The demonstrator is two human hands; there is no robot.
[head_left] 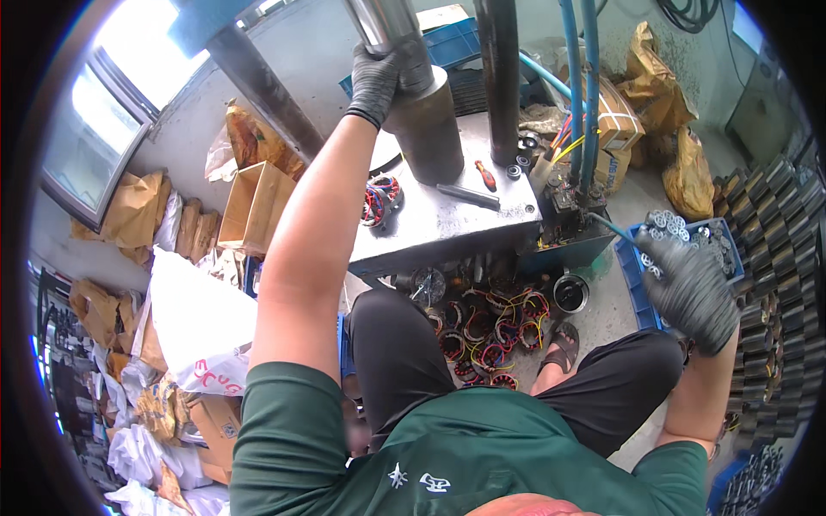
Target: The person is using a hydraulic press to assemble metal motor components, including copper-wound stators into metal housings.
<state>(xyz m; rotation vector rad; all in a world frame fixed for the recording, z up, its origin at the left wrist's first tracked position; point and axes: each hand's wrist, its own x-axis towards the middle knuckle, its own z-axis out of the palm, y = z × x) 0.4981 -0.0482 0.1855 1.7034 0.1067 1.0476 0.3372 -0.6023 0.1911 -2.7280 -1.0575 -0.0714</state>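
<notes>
My left hand (pixel 376 82), in a dark grey glove, is raised to the press column. Its fingers curl against the side of a dark metal cylinder (pixel 416 76). Above it comes the shiny press ram (pixel 379 21); below stands a wider dark cylinder (pixel 428 133) on the metal table (pixel 413 225). Out to the right, my gloved right hand (pixel 693 288) is closed around the end of a thin blue lever (pixel 613 226), which runs to the valve block (pixel 575 199). A wound stator (pixel 379 202), a metal bar (pixel 469 197) and a screwdriver (pixel 486 176) lie on the table.
Several wound stators (pixel 490 331) with coloured wires lie on the floor under the table, beside a round tin (pixel 570 293). A blue crate (pixel 637 288) of small metal parts sits under my right hand. Stacked metal cylinders (pixel 774 258) line the right; bags and a wooden box (pixel 255 206) fill the left.
</notes>
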